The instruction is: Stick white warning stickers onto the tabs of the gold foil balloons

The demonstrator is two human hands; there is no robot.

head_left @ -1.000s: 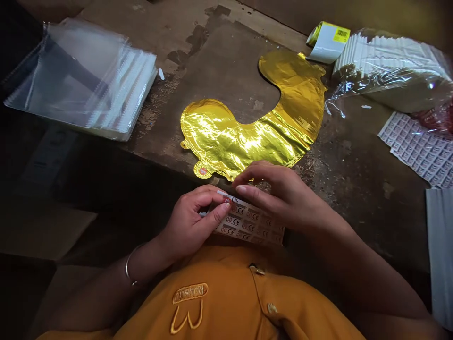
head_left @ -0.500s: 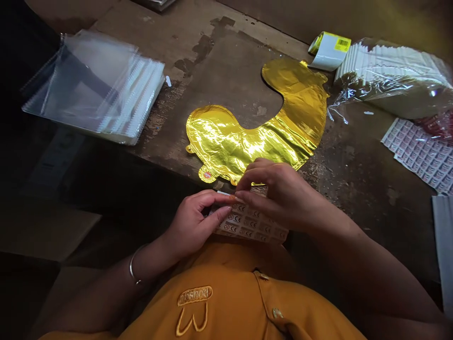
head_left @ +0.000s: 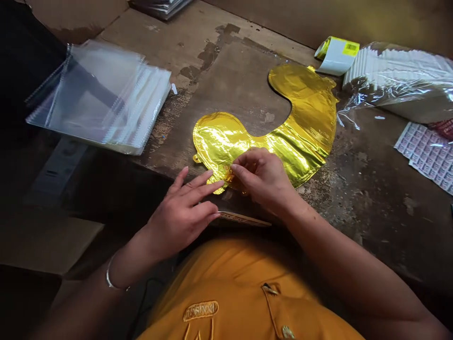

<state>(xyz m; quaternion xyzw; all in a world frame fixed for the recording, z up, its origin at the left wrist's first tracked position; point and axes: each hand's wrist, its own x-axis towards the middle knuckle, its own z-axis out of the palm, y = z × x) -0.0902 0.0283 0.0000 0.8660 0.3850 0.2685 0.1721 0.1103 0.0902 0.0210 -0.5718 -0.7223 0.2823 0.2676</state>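
A flat gold foil balloon (head_left: 262,141) in a curved shape lies on the worn wooden table (head_left: 226,80). My right hand (head_left: 260,177) is bunched at its lower edge, with the fingertips pinching a small printed label (head_left: 228,172) against the foil. My left hand (head_left: 180,217) is open with its fingers spread, the fingertips just beside the balloon's lower edge. Under those fingers, a strip of printed CE labels (head_left: 244,218) lies at the table's front edge, mostly hidden and seen edge-on.
A stack of clear plastic bags (head_left: 99,97) lies at the left. At the back right are plastic-wrapped white folded cards (head_left: 396,80), a yellow-and-white barcode label roll (head_left: 337,55) and printed label sheets (head_left: 426,156). A cardboard box (head_left: 46,245) sits below the table's left edge.
My hands have parted. The left has let go of the label strip and opened, and the strip now lies flat at the table edge. The right has moved onto the balloon's lower edge.
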